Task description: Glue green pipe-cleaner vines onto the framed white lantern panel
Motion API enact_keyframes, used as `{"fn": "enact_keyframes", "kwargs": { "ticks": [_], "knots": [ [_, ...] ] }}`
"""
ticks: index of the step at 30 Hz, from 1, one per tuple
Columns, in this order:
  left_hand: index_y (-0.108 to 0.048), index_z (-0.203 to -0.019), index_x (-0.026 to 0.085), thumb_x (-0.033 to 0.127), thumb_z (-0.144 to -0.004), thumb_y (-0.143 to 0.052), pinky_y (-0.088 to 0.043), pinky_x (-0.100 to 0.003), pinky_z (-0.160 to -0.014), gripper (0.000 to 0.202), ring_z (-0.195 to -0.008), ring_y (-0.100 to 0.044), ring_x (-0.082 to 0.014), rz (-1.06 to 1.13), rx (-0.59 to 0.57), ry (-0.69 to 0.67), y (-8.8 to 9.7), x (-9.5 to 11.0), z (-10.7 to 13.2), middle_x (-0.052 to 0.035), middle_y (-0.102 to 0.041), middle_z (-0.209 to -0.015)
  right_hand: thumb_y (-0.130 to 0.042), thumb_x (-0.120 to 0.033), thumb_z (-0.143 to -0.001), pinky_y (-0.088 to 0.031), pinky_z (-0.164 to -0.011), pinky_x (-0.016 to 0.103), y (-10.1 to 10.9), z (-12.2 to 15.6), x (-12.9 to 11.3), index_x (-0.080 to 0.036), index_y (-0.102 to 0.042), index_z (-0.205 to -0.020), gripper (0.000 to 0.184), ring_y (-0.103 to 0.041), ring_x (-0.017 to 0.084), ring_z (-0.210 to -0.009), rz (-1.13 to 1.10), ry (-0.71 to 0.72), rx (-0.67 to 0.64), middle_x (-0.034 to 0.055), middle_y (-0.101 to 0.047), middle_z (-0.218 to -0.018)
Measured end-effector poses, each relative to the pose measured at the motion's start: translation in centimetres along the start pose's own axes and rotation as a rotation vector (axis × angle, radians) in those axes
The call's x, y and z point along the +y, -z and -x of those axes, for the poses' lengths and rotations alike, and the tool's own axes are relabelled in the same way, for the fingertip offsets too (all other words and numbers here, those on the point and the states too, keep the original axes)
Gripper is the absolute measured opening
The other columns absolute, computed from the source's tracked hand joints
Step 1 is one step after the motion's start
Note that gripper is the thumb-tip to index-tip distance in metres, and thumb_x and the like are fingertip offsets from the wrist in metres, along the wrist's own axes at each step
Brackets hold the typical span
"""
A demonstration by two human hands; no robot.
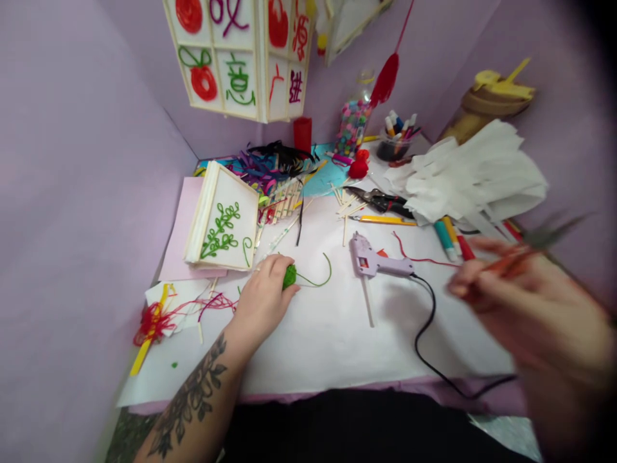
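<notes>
Cord point(289, 276), green and bunched, sits under the left hand point(263, 299), which closes over it on the counter point(328, 341), left of the glue gun point(373, 260); its loose tail curls right. The right hand point(520, 308), blurred, grips red-handled scissors point(525, 254) at the right. A clean snip likely needs that tail pulled taut and the blades steadied, clear of the gun's cable point(424, 325).

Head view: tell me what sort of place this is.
Probably a craft corner: a lilac hot-glue gun lies on the white paper-covered table, a cup of coloured marker pens stands behind, a stick-framed paper lantern with yarn designs hangs above, and the left hand grips a green yarn ball.
</notes>
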State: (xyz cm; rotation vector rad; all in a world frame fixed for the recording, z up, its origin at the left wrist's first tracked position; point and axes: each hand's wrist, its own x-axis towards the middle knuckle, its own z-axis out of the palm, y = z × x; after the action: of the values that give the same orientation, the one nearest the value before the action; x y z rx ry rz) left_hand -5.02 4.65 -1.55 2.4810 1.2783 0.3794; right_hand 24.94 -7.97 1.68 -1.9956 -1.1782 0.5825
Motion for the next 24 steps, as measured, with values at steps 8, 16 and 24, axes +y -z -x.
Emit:
{"fn": "enact_keyframes", "kwargs": {
  "ticks": [8,16,24],
  "knots": [
    [-0.051,-0.122,0.025,0.016,-0.084,-0.066,-0.049,-0.043,-0.100,0.042,-0.117,-0.057,-0.0242,0.063,0.141,-0.096,0.1,-0.8,0.3,-0.0083,-0.057,-0.124,-0.063,-0.045,-0.082,-0.015,-0.041,0.020,-10.8,5.0,-5.1,-0.018,-0.056,-0.094,0.031,-0.025,0.003,-0.038,-1.149,-0.735,-0.848,-0.0071,-0.048,-0.056],
    [-0.056,-0.123,0.028,0.020,-0.085,-0.067,-0.051,-0.042,-0.099,0.040,-0.114,-0.060,-0.0242,0.020,0.203,-0.177,0.7,-0.5,0.6,-0.0065,-0.062,-0.122,-0.040,-0.041,-0.091,-0.014,-0.041,0.021,-13.5,4.4,-6.8,-0.016,-0.056,-0.080,0.031,-0.024,0.005,-0.039,-1.312,-1.071,-0.864,-0.0059,-0.038,-0.052],
    [-0.056,-0.125,0.029,0.023,-0.090,-0.062,-0.051,-0.042,-0.097,0.036,-0.113,-0.059,-0.0239,-0.014,0.212,-0.289,1.0,-0.3,0.6,-0.0076,-0.063,-0.121,-0.040,-0.043,-0.092,-0.014,-0.040,0.021,-13.7,3.8,-7.7,-0.017,-0.054,-0.079,0.032,-0.025,0.005,-0.036,-1.356,-1.004,-0.799,-0.0061,-0.042,-0.050]
  ]
}}
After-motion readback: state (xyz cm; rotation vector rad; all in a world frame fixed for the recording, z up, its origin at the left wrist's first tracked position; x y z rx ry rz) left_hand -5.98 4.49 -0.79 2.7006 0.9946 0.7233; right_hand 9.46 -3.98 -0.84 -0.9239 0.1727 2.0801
